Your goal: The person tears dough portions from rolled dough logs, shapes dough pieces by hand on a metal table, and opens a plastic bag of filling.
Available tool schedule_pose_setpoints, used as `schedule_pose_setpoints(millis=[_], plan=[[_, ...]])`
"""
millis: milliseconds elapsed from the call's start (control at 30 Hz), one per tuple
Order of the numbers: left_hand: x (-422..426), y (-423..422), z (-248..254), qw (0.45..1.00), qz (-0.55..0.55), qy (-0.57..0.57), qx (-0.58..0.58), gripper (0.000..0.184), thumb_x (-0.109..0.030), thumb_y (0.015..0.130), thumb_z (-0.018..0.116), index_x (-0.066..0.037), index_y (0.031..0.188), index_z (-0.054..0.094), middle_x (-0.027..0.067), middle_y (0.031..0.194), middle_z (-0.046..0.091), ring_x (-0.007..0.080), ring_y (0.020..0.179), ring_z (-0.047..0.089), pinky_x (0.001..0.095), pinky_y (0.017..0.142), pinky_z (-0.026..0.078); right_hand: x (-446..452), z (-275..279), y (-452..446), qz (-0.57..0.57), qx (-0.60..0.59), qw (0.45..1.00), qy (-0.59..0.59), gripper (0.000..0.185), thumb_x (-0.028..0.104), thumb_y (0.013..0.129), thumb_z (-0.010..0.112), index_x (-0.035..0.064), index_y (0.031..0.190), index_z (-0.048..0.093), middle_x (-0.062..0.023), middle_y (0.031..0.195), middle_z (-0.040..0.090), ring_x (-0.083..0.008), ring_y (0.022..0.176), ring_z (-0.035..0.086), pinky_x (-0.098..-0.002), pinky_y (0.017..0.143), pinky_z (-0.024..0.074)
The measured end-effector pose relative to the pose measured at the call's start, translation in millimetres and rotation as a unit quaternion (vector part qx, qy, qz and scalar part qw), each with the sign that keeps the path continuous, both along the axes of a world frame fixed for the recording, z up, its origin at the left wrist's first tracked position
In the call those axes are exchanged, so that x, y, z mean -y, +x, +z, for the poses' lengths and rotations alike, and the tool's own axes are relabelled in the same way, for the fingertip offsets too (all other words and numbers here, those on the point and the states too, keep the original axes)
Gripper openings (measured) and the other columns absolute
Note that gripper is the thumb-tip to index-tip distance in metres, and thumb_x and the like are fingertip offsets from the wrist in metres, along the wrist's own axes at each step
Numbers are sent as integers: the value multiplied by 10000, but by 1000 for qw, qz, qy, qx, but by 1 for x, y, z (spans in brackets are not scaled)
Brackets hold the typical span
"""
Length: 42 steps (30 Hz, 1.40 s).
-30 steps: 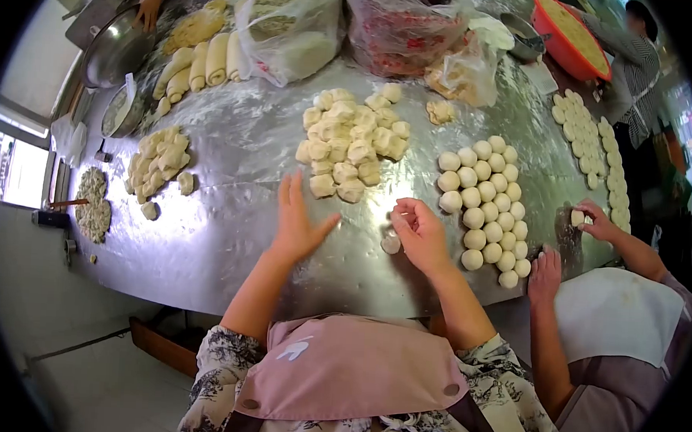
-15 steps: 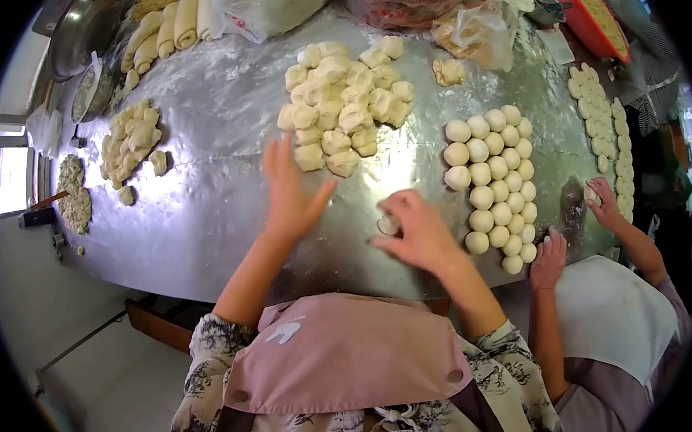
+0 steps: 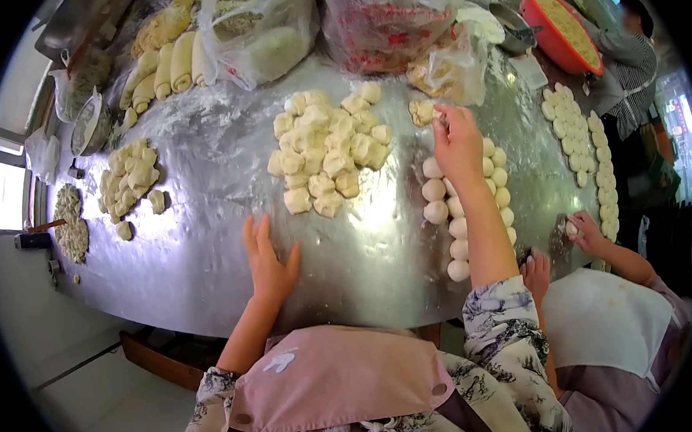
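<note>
My right hand [image 3: 457,140] is stretched out over the far end of the rows of round dough balls [image 3: 435,191]. Its fingertips are pinched at the edge of a small crumbly dough lump [image 3: 422,113]; whatever lies between them is too small to make out. My left hand [image 3: 271,265] hovers at the near side of the metal table [image 3: 203,263], fingers apart, holding nothing. Beyond it sits a cluster of rough dough pieces [image 3: 326,148].
Plastic bags [image 3: 258,35] and dough rolls [image 3: 180,63] lie at the back. Smaller dough pieces [image 3: 127,175] and a chopped mixture [image 3: 71,229] are left. A co-worker's hand [image 3: 586,230] holds dough at right, near flattened rounds [image 3: 569,130]. A red basin [image 3: 596,66] stands behind.
My right hand has moved from the near middle of the table, where it was at a dough ball, forward and right to the crumbly lump. My left hand stays open, now farther from the rough pieces.
</note>
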<state>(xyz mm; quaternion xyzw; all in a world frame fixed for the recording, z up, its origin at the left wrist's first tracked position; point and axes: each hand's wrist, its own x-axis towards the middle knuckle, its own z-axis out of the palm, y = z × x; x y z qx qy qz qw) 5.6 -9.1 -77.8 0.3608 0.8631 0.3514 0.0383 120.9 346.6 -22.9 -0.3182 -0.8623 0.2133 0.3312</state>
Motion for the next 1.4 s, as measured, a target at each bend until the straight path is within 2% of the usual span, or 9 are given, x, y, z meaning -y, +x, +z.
schedule_pose_setpoints(millis=[233,333,567,700,800,900,933,1233,1400], plan=[[-4,-1,-8,1000,4,-3,-8,699,-82,780,742,58,1381,412,317,1471,291,470,1276,445,480,1068,394,-42,-67,-45,52,226,956,179,362,184,983,476,2,1285,552,-205,1254,599,-401,1154,559,-426,1030,433],[-3,2,0,1000,6,1,-4,695,-86,779,742,58,1376,417,315,1471,293,471,1262,461,477,1063,402,-44,-32,-53,86,334,934,92,446,295,977,508,-1,1308,549,-204,1310,585,-389,1190,555,-433,1062,415],[-4,2,-1,1000,6,7,-1,680,-97,776,742,68,1358,433,318,1441,337,470,1259,459,487,1054,408,-64,109,-79,7,75,985,-158,566,407,856,698,-21,1214,606,-180,1185,667,-319,1084,640,-391,954,483],[-5,2,4,1000,9,16,12,687,-75,764,735,50,1359,416,325,1412,362,494,1255,443,495,1052,397,-125,157,-130,-106,-85,985,105,637,479,783,763,-16,1161,628,-161,1046,706,-271,908,692,-369,817,532],[-4,1,3,1000,10,2,-20,677,-87,760,739,48,1349,434,316,1393,392,483,1250,454,497,1048,402,-175,174,-179,-161,-39,984,58,606,486,776,787,-68,994,671,-117,877,696,-198,747,664,-334,676,519],[-2,2,-2,1000,21,8,-8,658,-113,758,746,42,1333,464,299,1366,438,463,1248,464,496,1048,404,-178,197,-207,-66,-6,975,-211,605,549,720,787,-18,916,706,-190,845,705,-300,786,675,-406,727,511],[-2,1,-3,1000,23,14,-9,648,-121,759,747,37,1325,476,294,1360,448,457,1245,467,493,1045,406,-191,186,-223,-86,-29,994,-56,521,498,742,773,-14,808,703,-179,754,689,-290,741,663,-415,680,489],[3,2,-3,999,24,36,17,572,-145,766,747,10,1273,533,260,1328,498,432,1202,508,465,1027,424,-137,231,-222,-12,-144,986,81,337,327,822,750,-1,879,699,-131,726,675,-233,614,617,-374,589,467],[5,0,-5,993,38,105,25,549,-116,766,736,9,1260,534,261,1300,509,432,1195,515,451,1006,445,-48,302,-180,173,-159,949,-209,226,234,885,737,31,977,700,-23,807,700,-85,547,576,-225,490,434]])
